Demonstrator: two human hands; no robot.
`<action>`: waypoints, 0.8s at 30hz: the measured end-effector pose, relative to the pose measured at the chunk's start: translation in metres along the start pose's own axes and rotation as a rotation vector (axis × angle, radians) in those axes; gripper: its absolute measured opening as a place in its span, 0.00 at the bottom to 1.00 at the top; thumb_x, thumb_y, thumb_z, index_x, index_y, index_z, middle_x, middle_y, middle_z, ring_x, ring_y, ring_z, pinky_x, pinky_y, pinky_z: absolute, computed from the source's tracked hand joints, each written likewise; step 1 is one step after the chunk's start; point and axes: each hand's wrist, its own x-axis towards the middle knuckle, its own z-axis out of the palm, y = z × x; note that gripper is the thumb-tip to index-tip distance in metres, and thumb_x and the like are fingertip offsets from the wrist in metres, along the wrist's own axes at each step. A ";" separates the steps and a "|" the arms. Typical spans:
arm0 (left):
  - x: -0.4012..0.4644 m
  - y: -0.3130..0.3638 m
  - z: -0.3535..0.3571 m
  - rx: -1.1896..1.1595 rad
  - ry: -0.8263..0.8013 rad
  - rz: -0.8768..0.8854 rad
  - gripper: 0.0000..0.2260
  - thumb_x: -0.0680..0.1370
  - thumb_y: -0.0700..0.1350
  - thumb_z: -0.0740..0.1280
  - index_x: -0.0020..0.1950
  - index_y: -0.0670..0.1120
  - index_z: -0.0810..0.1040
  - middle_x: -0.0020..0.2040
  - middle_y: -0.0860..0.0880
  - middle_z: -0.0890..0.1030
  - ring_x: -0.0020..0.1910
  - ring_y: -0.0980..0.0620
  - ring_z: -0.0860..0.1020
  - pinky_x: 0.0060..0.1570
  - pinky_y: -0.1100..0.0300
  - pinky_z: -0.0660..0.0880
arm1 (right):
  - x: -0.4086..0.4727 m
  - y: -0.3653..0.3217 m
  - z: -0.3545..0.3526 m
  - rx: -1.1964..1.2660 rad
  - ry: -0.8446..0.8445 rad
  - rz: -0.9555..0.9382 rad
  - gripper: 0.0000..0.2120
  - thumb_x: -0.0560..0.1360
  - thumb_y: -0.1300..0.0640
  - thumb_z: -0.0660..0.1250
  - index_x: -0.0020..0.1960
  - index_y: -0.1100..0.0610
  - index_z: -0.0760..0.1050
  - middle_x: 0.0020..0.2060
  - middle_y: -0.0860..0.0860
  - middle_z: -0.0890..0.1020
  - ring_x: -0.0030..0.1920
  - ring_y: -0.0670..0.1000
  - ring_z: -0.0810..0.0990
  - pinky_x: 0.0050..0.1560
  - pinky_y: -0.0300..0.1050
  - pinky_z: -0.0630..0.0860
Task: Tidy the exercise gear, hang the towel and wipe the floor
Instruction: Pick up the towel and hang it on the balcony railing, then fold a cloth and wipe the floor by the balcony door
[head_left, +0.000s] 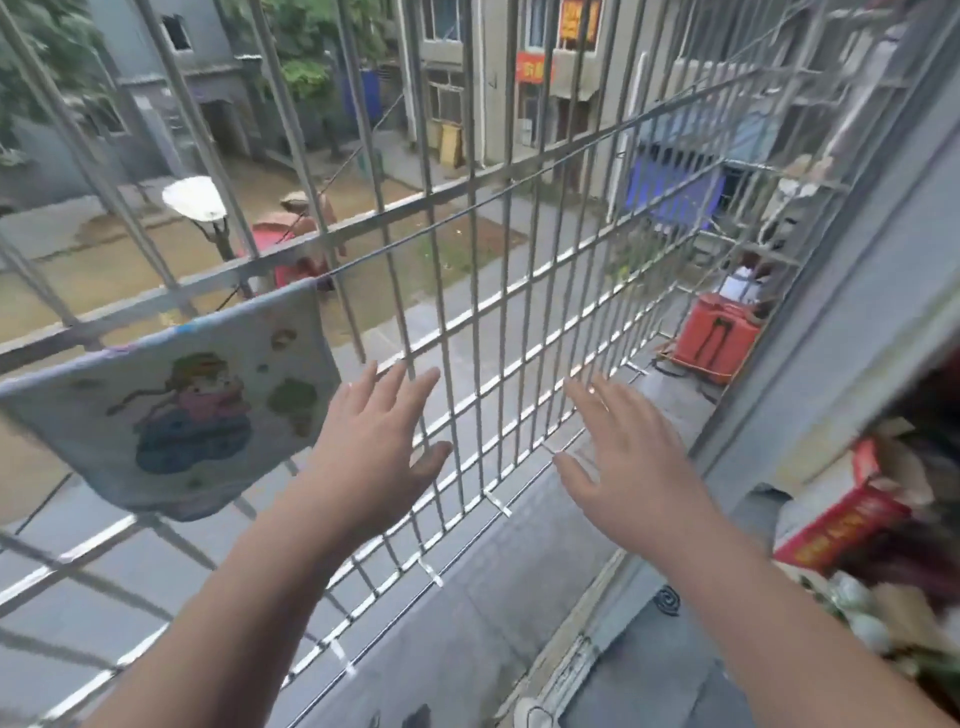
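A barred metal cage (470, 291) closes off the window, with a street and buildings beyond and open air between the bars and both arms. The towel (171, 410) hangs over a wire at the left, its right edge just beside the left hand (371, 441); that hand and the right hand (621, 457) reach forward side by side, palms down, fingers spread, holding nothing. At the right edge a red box (836, 525) and clutter are blurred and cut off.
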 end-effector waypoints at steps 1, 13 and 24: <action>0.001 0.013 0.003 -0.003 0.002 0.065 0.32 0.80 0.62 0.56 0.80 0.57 0.46 0.81 0.50 0.49 0.79 0.45 0.43 0.76 0.49 0.43 | -0.017 0.006 -0.001 0.003 0.003 0.058 0.35 0.76 0.36 0.51 0.80 0.42 0.45 0.80 0.47 0.50 0.79 0.52 0.46 0.78 0.54 0.48; -0.039 0.209 0.080 -0.048 -0.198 0.721 0.33 0.79 0.63 0.57 0.80 0.56 0.47 0.81 0.47 0.52 0.80 0.42 0.46 0.77 0.44 0.49 | -0.263 0.094 -0.024 -0.024 0.124 0.676 0.35 0.73 0.36 0.52 0.78 0.44 0.52 0.78 0.49 0.60 0.77 0.55 0.56 0.75 0.57 0.59; -0.170 0.475 0.133 -0.042 -0.297 1.205 0.33 0.79 0.62 0.57 0.80 0.55 0.49 0.81 0.47 0.53 0.79 0.42 0.46 0.77 0.42 0.49 | -0.518 0.182 -0.066 -0.042 0.286 1.081 0.35 0.74 0.37 0.53 0.78 0.49 0.59 0.76 0.52 0.66 0.75 0.58 0.62 0.74 0.56 0.63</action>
